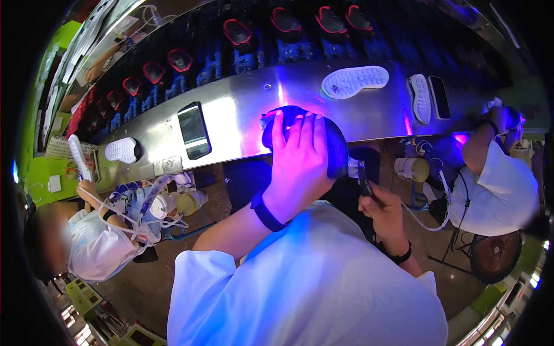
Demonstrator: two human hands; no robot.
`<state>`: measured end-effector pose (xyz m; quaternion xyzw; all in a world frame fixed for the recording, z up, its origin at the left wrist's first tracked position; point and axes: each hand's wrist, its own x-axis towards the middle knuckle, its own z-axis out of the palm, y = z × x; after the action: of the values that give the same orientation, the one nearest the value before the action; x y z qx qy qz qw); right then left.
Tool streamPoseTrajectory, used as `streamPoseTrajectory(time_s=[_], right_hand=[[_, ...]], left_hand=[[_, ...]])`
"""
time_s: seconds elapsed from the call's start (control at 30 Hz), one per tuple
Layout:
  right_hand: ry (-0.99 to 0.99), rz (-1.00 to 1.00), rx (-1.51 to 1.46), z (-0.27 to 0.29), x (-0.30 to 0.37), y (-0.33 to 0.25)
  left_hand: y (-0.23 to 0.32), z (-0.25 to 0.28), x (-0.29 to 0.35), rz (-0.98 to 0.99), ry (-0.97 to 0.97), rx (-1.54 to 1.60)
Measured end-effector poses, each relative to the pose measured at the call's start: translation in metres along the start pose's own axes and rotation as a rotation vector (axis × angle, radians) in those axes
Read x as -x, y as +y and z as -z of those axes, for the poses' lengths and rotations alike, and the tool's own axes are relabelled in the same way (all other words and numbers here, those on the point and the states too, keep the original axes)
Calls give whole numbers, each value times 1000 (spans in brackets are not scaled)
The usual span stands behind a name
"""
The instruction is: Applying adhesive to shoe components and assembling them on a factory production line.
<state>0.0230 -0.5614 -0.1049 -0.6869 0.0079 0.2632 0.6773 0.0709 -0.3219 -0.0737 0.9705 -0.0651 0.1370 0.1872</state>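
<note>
Under violet-blue light, a dark shoe upper (pixel 339 144) is held at the near edge of the metal bench. My left hand (pixel 301 158) grips it from above, fingers stretched over its surface and thumb side hidden. In my right hand (pixel 384 213) is a brush (pixel 363 177) with a dark handle, held between thumb and fingers. Its pale bristles meet or nearly meet the shoe's right end; I cannot tell which. Beyond the shoe, a white shoe sole (pixel 359 81) lies on the bench.
Dark shoe uppers with red edges (pixel 238 32) stand in a row on the rack behind the metal bench (pixel 231 115). A phone (pixel 194 131) lies left, another phone (pixel 439 97) right beside a sole (pixel 420 99). Co-workers sit on both sides, near hoses and pots (pixel 412 169).
</note>
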Motion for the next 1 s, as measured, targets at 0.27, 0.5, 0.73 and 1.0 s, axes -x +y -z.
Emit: streamPoseTrajectory(time_s=[0.27,0.5,0.73,1.0], right_hand=[[161,77,391,13,-24,-57],[98,306,658,14,-73,-83],[146,313,537,2,-116,-68],[-45,51,224,-13,-135,-66]], left_hand=[[-9,-2,-35,51,0,153],[-42,2,-61,94,-38,273],[-82,8,-59,47,-165,52],[-122,23,-26,21,-293,250]])
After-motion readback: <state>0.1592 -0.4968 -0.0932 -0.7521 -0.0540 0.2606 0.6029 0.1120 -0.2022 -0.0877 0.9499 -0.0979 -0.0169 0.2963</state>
